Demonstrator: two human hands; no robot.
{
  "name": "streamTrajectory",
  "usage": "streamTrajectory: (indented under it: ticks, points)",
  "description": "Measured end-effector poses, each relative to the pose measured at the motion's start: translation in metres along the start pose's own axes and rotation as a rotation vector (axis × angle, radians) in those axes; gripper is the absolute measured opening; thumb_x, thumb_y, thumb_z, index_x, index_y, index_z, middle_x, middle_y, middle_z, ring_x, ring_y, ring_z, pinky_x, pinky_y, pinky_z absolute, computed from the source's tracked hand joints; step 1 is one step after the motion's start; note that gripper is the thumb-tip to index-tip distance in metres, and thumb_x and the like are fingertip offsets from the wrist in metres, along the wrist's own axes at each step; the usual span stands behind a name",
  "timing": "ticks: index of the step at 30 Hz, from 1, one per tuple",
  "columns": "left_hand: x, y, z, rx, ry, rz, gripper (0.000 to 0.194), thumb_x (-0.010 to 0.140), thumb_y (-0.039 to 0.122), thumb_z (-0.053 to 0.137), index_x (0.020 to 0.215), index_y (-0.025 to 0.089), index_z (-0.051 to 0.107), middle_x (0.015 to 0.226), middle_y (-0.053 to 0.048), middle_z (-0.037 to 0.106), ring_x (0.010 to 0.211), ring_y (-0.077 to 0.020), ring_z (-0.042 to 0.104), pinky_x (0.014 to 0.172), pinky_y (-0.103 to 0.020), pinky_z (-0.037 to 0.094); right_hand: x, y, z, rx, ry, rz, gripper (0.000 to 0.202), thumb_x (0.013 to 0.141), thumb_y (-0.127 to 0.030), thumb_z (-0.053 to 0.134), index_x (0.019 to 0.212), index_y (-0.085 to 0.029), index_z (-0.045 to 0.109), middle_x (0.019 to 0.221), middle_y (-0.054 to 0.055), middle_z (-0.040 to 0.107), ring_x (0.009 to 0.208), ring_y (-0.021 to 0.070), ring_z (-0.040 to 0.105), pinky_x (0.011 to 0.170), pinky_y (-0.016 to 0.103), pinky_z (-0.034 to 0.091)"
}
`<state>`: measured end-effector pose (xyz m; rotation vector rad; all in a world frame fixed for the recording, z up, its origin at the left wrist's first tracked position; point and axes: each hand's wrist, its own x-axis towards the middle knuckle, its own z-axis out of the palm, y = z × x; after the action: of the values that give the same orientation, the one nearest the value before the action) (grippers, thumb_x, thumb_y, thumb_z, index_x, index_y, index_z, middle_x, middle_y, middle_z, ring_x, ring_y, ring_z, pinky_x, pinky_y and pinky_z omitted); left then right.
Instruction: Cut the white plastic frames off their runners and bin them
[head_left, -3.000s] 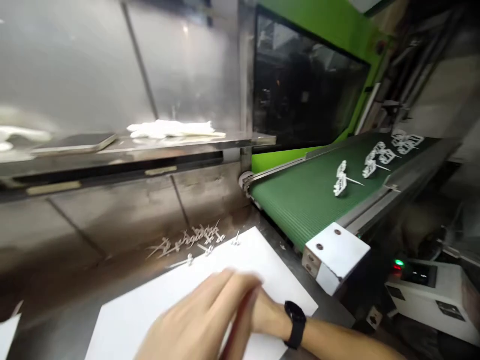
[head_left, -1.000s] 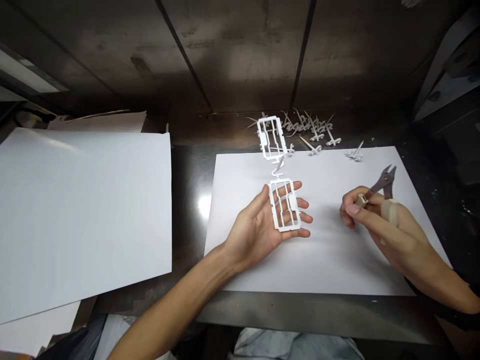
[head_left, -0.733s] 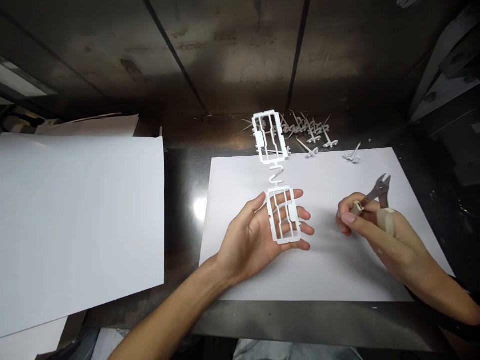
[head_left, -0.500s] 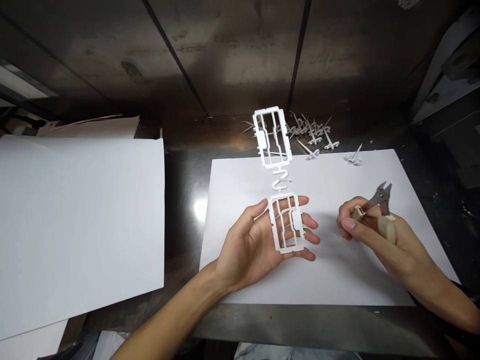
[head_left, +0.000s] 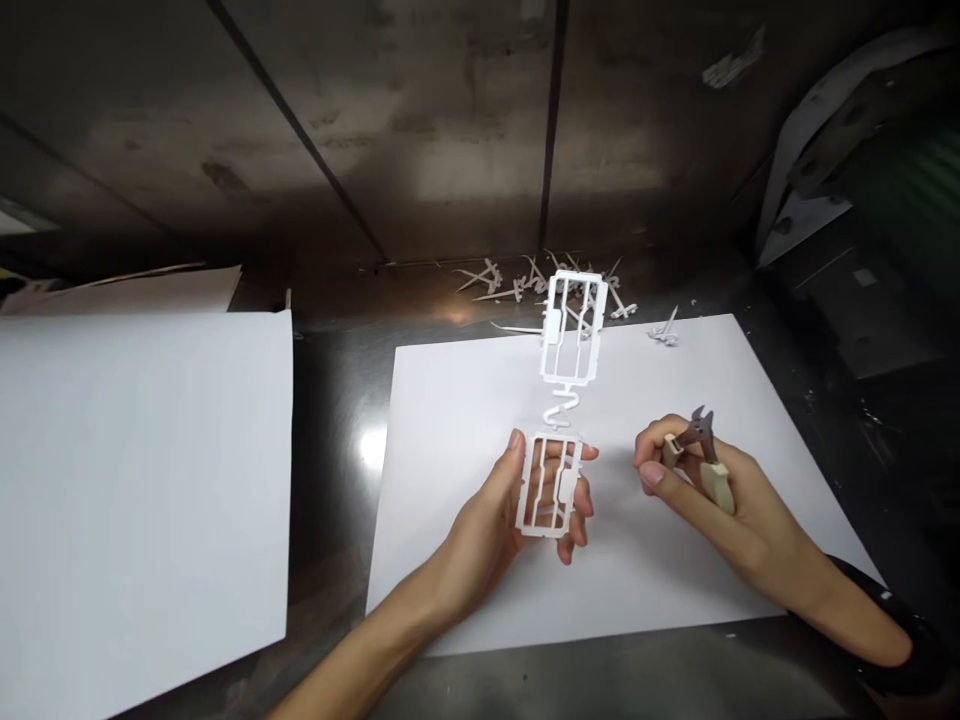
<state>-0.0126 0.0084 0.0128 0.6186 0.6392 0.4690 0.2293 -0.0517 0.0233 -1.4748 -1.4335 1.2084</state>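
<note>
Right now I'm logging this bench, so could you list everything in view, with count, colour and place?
plastic frames: 2, white, centre, joined by a zigzag link
cutters: 1, grey with cream handles, right of the frames
middle sheet: 1, white, on the bench
spiky plastic pieces: several, overlapping, whitish, around the middle sheet's far edge
bench: 1, dark grey, under the middle sheet
left sheets: at least 2, whitish, far left
wall: 1, brownish grey, behind the bench
pale shape: 1, whitish, upper right, unclear
ribbed surface: 1, green, right edge, blurred
wristband: 1, black, right wrist
left hand: 1, bare, holding the lower frame
right hand: 1, bare, holding the cutters
</note>
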Motion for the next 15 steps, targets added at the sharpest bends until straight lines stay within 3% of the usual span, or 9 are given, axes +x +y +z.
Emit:
streamTrajectory:
  ticks: [15]
  points:
    - [0.0027,0.0022,-0.0002,-0.005,0.032,-0.018,0.078,0.111,0.076,0.038,0.126,0.010,0.076,0.092,-0.009,0.063,0.078,-0.0186,0.061,0.074,-0.029,0.049,-0.0006,0.0029,-0.0008,0.009,0.019,0.000,0.024,0.118,-0.044,0.057,0.103,-0.026,0.064,0.093,0.002,0.056,0.081,0.0222,0.052,0.074,0.035,0.042]
